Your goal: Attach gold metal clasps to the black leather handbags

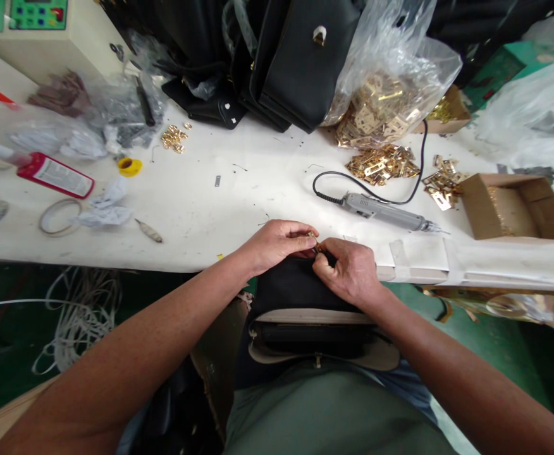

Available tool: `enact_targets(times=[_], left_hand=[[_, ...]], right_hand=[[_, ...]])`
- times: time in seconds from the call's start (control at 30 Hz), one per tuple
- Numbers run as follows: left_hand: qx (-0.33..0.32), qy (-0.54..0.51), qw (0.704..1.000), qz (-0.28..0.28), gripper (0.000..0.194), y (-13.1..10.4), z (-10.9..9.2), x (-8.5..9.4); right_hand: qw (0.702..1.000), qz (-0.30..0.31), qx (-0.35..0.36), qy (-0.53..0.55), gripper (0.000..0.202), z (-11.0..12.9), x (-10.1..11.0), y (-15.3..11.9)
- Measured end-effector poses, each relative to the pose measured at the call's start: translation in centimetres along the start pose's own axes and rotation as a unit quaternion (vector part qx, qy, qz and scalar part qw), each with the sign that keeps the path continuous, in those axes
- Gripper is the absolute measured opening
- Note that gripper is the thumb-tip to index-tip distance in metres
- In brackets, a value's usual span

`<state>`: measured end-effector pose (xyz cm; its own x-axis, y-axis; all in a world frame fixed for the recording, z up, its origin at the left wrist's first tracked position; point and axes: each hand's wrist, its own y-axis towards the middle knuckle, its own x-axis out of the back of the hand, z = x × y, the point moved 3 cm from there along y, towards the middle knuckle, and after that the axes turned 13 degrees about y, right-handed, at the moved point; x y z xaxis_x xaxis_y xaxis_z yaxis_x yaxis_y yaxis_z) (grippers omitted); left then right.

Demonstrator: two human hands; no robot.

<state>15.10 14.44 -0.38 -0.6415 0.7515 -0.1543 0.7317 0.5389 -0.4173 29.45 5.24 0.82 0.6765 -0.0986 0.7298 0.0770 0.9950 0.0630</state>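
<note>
A black bag (300,284) with a pale-lined opening lies across my lap, its flap reaching up to the table's front edge. At the flap's far edge, my left hand (286,241) is closed in a pinch on a small gold metal fitting (312,236). My right hand (350,268) presses close beside it, thumb and fingers curled together at the flap edge. What lies between the right fingertips is hidden. The fingertips of both hands nearly meet around the fitting.
On the white table (186,202) lies a grey electric screwdriver (386,212) with a black cord. Behind it are gold plates (384,164) and a plastic bag (376,101) of more. An open cardboard box (518,208) stands right, black bags (305,63) at the back, a red-white bottle (56,175) left.
</note>
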Motion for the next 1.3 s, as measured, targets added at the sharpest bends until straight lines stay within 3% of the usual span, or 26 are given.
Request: enact_targets(times=[0.2, 0.73, 1.03, 1.3], left_hand=[[0.003, 0.0, 1.0, -0.004, 0.034, 0.0, 0.0, 0.0], [-0.001, 0.014, 1.0, -0.003, 0.032, 0.2, 0.2, 0.1], [-0.002, 0.069, 0.996, -0.053, 0.047, 0.4, 0.2, 0.2], [-0.008, 0.152, 0.985, -0.08, 0.045, 0.5, -1.6, 0.0]], right_hand=[[0.999, 0.004, -0.026, 0.018, 0.023, 0.1, 0.2, 0.0], [1.0, -0.016, 0.012, 0.02, 0.027, -0.3, 0.0, -0.2], [1.0, 0.022, 0.012, 0.005, 0.03, -0.1, 1.3, -0.6], [0.999, 0.02, 0.01, -0.031, 0.023, -0.8, 2.6, -1.6]])
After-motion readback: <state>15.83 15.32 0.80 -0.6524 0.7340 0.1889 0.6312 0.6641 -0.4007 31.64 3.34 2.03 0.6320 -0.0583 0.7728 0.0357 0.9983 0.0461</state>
